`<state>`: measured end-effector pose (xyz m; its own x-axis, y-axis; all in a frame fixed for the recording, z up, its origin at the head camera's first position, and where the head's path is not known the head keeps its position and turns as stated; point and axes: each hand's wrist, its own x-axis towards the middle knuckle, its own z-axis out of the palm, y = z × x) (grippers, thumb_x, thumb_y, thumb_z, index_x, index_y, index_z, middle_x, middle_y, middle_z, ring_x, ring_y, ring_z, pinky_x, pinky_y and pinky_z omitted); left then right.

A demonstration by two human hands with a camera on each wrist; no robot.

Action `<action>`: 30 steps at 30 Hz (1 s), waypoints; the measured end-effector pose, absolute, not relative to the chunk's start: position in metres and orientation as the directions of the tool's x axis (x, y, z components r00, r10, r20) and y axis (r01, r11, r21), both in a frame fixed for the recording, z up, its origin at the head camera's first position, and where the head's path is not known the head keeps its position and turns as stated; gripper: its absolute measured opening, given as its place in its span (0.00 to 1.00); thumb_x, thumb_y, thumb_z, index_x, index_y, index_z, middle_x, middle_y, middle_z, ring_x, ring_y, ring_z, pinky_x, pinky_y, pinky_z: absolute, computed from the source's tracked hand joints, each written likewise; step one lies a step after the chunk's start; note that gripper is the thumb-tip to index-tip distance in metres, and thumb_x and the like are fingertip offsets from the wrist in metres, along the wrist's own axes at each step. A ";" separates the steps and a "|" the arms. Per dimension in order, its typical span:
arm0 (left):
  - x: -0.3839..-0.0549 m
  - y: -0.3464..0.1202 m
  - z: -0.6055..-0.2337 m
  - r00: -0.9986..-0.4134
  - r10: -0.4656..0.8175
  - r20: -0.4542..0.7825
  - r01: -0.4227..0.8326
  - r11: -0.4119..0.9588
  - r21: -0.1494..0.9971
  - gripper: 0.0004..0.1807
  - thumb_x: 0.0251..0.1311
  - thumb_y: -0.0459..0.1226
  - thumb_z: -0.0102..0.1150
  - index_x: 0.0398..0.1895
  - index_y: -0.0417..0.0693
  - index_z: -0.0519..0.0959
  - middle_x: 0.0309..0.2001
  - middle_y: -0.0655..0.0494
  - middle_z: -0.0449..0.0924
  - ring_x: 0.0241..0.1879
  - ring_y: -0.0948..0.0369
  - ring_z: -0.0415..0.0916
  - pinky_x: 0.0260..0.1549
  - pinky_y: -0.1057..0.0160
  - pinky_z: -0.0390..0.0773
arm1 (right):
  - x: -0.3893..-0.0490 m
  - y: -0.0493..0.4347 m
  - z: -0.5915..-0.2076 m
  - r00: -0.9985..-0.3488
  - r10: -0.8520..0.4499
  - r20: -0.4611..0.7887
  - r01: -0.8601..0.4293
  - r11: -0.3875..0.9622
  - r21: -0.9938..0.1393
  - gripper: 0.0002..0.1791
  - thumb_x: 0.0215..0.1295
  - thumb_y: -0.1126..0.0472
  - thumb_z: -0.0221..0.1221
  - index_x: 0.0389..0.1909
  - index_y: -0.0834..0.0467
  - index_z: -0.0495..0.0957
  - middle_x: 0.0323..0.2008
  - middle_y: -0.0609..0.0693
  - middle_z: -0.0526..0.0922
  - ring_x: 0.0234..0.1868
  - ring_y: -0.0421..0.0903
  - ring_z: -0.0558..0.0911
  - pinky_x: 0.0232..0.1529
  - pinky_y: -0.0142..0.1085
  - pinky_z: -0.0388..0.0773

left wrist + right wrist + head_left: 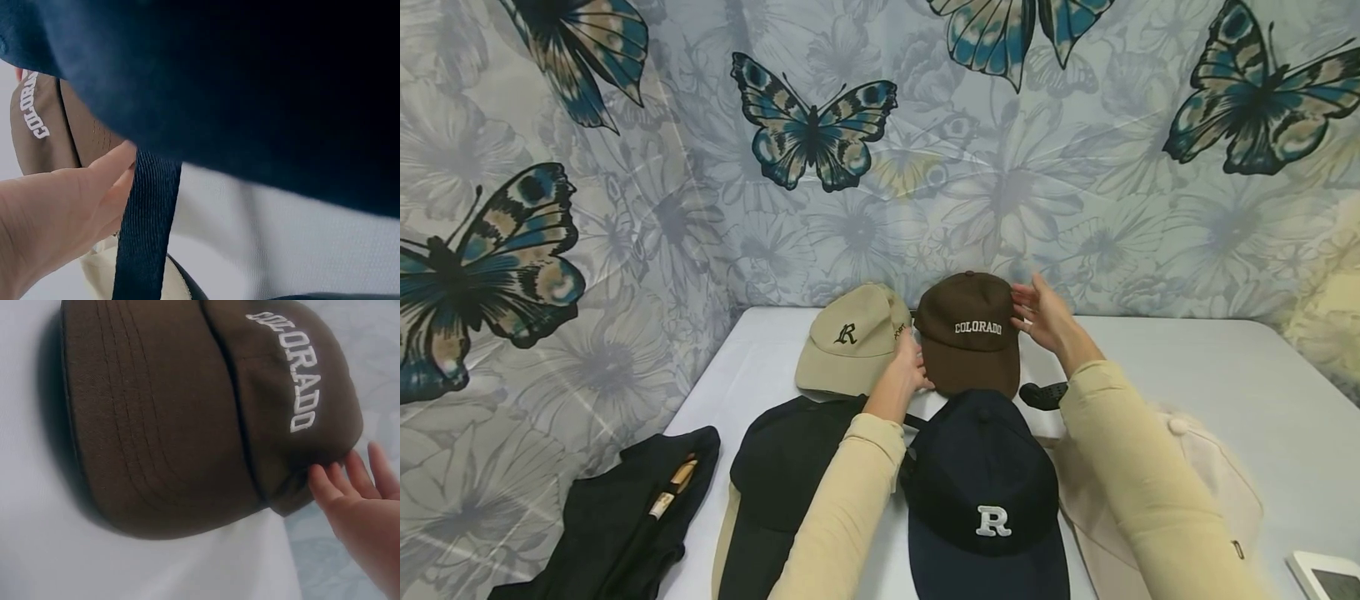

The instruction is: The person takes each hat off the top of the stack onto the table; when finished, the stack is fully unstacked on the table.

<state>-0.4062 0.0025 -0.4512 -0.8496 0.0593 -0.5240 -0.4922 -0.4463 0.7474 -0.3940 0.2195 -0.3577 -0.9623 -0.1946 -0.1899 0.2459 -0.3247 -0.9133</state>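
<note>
A brown baseball cap [970,362] lettered COLORADO stands at the back of the white table, brim toward me. My right hand [1043,317] is at its right side, fingers extended; in the right wrist view the fingertips [317,478] meet the crown's edge. On the other side, my left hand [904,367] reaches between this cap and a beige cap [842,371] with a dark R. The left wrist view has the left hand [69,206] beside the brown brim, its fingertips partly hidden behind a navy strap [147,225].
Nearer me lie a navy cap [985,467] with a white R, a black cap [790,458] under my left sleeve, and a cream cap [1221,475] partly behind my right sleeve. Black fabric [610,508] lies at left, a white device [1326,575] at right. Butterfly-printed cloth [850,233] hangs behind.
</note>
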 end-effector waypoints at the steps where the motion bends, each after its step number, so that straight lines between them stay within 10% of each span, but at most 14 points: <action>1: -0.413 0.003 -0.459 -0.851 0.055 -0.522 -0.488 -0.450 0.748 0.41 0.65 0.59 0.37 0.71 0.39 0.55 0.68 0.38 0.56 0.67 0.43 0.54 0.59 0.33 0.51 | -0.393 0.219 -0.358 -0.961 -0.202 -0.189 0.249 -0.339 -0.907 0.39 0.73 0.39 0.28 0.75 0.58 0.37 0.75 0.52 0.34 0.74 0.47 0.36 0.70 0.42 0.40; 13: -0.469 0.002 -0.512 -0.844 -0.042 -0.535 -0.453 -0.477 0.753 0.45 0.57 0.63 0.48 0.71 0.47 0.57 0.65 0.40 0.59 0.65 0.45 0.56 0.57 0.32 0.54 | -0.391 0.219 -0.350 -0.955 -0.197 -0.221 0.286 -0.422 -0.860 0.37 0.73 0.39 0.27 0.76 0.54 0.34 0.75 0.51 0.33 0.73 0.47 0.35 0.70 0.39 0.38; 30: -0.322 -0.029 -0.322 -0.921 0.088 -0.380 -0.389 -0.280 0.877 0.33 0.69 0.48 0.43 0.74 0.47 0.54 0.70 0.41 0.53 0.68 0.46 0.53 0.63 0.45 0.56 | -0.366 0.227 -0.316 -0.945 -0.300 -0.128 0.261 -0.461 -0.848 0.38 0.73 0.39 0.32 0.76 0.52 0.34 0.75 0.50 0.33 0.74 0.47 0.38 0.70 0.38 0.41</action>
